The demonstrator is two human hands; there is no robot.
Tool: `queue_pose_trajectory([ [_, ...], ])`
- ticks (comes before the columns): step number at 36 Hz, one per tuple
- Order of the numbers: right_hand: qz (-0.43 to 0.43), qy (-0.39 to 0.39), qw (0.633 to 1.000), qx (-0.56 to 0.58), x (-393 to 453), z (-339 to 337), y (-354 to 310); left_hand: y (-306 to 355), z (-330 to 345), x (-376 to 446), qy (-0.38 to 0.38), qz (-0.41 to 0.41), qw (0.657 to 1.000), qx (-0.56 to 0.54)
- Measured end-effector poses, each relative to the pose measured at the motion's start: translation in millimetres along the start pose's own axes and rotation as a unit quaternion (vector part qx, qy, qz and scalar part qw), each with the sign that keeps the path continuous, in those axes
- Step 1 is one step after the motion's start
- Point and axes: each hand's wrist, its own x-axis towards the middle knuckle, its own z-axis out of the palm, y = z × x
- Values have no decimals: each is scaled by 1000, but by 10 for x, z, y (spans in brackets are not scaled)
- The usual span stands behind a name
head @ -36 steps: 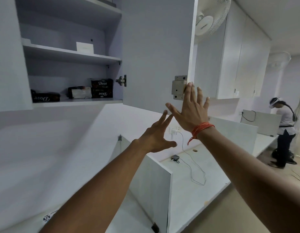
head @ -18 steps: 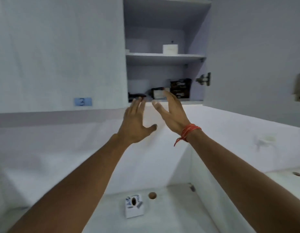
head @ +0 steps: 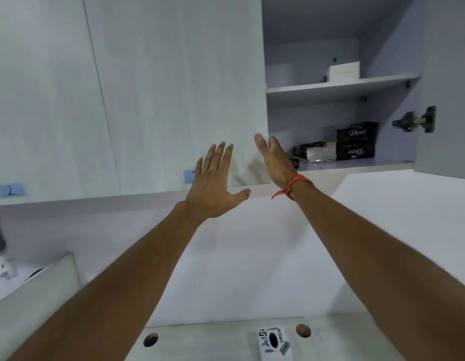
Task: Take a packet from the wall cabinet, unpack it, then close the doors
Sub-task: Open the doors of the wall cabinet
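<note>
Wall cabinet: big pale grey laminate wall cabinet (head: 148,87) fills the top of the view; the left door panel sits shut, the right side stands open with the grey door (head: 445,87) swung out to the right, metal hinge (head: 415,121) showing on its inner face.
Desk: light grey desk surface (head: 226,342) down at the bottom, two round cable holes in it and a small white sticker-covered card (head: 274,343) lying between them.
Arms: both bare arms reach up toward the cabinet's lower edge.
Left hand: left hand (head: 215,188) is spread flat, fingers straight, holding nothing, right in front of the shut door panel near its bottom corner; can't really tell if it touches.
Right hand: right hand (head: 274,158), with a red thread band (head: 294,185) at the wrist, is edge-on with fingers straight, nothing in it, at the open edge of the shut panel just in front of the lower shelf.
Packets: dark "Dove" packets (head: 356,140) stacked two high on the lower shelf, toward the right; a dark-and-silver packet (head: 317,152) lies just left of them.
Upper shelf: a small white box (head: 343,71).
Labels: blue paper tag marked "2" (head: 11,191) on the far left door; another blue tag (head: 189,175) partly behind the left hand.
</note>
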Motion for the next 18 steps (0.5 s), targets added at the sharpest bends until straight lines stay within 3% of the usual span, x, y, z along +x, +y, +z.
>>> queue_pose_trajectory([
  [7, 36, -56, 988, 140, 266, -123, 205, 186, -145, -78, -25, -24, 999, 7],
  [11, 39, -46, 983, 172, -278, -301, -299, 397, -338, -225, -30, -24, 999, 22],
  [15, 2, -58, 974, 217, -484, -394, -296, 573, -533, -423, -29, -37, 997, 58],
  [18, 25, -73, 975, 211, -740, -510, -345, 773, -652, -622, -34, -58, 994, 89],
])
